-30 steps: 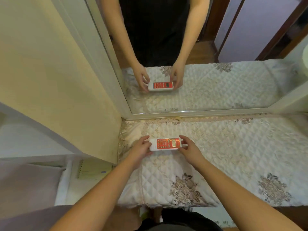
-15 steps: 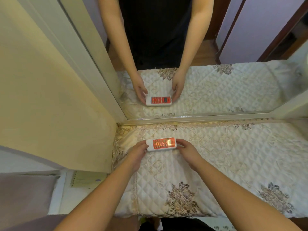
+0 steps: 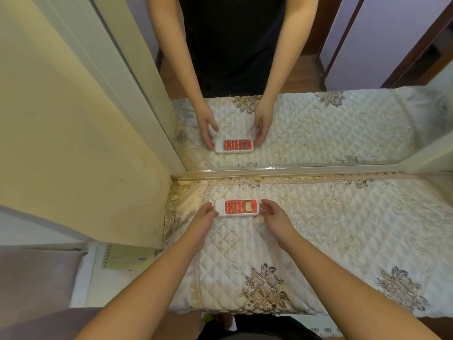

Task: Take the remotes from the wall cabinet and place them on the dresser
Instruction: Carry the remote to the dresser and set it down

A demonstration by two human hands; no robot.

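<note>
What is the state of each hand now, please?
Left hand: open, fingertips at the left end of the remote, no grip.
Right hand: open, fingertips at its right end, no grip.

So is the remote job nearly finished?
One remote already lies flat on the dresser's quilted cover, close to the mirror. The left hand and right hand sit at its two ends, fingertips touching or nearly so. No cabinet or other remotes show, so what remains is unclear.

Quilted cover (image 3: 343, 229) lies open rightward; mirror (image 3: 318, 133) closes the back, yellow wall (image 3: 73, 143) the left.
</note>
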